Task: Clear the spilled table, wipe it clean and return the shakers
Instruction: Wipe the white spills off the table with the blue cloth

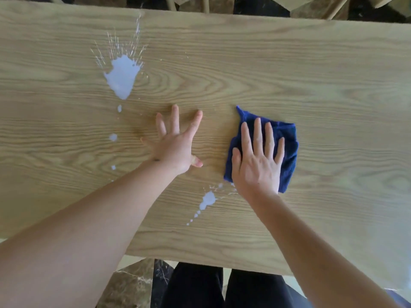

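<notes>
A wooden table (311, 74) fills the view. A large white spill (121, 77) with splash streaks lies at the far left, and small drops trail toward me from it. A smaller white splash (207, 200) sits near the front, just left of my right wrist. My right hand (258, 158) presses flat, fingers spread, on a folded dark blue cloth (289, 150) lying on the table. My left hand (175, 143) rests open and flat on bare wood, left of the cloth. No shakers are in view.
The table's near edge (200, 261) runs above my dark trousers (222, 287) and a marble floor (131, 283). Wooden chair parts (320, 5) show beyond the far edge.
</notes>
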The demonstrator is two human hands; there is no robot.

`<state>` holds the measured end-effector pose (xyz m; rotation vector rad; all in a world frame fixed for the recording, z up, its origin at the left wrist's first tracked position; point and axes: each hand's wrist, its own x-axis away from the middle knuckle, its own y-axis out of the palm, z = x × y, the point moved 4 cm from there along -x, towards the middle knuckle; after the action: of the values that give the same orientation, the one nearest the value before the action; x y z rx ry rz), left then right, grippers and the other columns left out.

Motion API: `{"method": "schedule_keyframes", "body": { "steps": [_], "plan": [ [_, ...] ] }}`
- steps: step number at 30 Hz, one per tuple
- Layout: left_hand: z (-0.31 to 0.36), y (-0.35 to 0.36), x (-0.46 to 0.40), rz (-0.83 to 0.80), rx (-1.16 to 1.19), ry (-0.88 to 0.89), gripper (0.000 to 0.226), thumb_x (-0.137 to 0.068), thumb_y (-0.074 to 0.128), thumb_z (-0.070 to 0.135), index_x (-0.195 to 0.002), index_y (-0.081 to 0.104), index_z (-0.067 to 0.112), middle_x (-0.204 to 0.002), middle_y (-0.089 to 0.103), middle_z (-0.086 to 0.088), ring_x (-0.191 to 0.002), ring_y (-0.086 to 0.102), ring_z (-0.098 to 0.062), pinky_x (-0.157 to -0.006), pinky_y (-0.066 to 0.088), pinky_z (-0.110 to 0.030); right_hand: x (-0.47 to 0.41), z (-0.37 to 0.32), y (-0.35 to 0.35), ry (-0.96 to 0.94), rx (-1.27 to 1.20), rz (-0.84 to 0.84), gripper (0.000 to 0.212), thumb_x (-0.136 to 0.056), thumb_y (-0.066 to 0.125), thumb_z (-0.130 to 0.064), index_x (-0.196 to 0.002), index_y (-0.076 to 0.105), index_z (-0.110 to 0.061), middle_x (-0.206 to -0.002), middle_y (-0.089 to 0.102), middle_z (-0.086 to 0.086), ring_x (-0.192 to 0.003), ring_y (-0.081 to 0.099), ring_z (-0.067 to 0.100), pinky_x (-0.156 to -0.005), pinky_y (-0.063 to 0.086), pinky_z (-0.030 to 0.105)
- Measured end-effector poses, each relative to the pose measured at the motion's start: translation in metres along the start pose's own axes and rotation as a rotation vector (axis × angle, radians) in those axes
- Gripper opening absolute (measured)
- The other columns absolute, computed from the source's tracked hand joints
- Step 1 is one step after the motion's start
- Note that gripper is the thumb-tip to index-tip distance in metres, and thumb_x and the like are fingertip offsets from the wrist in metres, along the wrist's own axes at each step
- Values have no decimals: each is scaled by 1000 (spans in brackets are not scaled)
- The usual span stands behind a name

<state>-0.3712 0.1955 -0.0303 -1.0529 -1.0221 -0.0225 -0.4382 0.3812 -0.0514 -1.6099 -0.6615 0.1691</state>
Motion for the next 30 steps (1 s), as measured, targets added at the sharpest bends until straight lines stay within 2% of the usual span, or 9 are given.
{"method": "schedule_keyframes", "body": {
  "steps": [6,11,19,23,30],
  "plan": [
    [-1,0,0,-6,9,9,123,-72,82,49,-146,-15,60,-160,-34,2,-148,-24,-40,-107,15,-80,108,-1,32,-21,39,-90,62,-102,33,-44,-159,20,-23,-167,15,5,-155,8,27,-124,8,56],
    [1,-2,3,-1,-18,1,123,-72,80,52,-146,-18,59,-160,-34,3,-149,-23,-39,-105,15,-82,126,5,34,-71,55,-138,61,-103,34,-47,-159,18,-26,-167,14,3,-155,8,27,-124,8,54],
    [-2,3,-1,18,-4,14,121,-74,80,50,-146,-17,59,-160,-34,3,-148,-25,-38,-105,13,-82,46,23,9,-251,99,-54,55,-104,33,-43,-157,28,-30,-165,25,0,-153,20,26,-123,14,51],
    [-4,5,-4,19,11,25,120,-75,80,47,-145,-17,60,-160,-35,4,-148,-27,-38,-107,16,-79,-22,24,-10,-241,89,39,53,-105,30,-42,-157,28,-30,-166,22,-1,-153,18,25,-124,13,51],
    [-3,3,-4,15,-26,22,120,-75,80,49,-145,-17,59,-160,-33,3,-148,-24,-40,-106,17,-80,-77,31,-26,-334,126,48,56,-105,21,-47,-159,19,-31,-168,14,-2,-155,11,23,-125,8,50]
  ]
}}
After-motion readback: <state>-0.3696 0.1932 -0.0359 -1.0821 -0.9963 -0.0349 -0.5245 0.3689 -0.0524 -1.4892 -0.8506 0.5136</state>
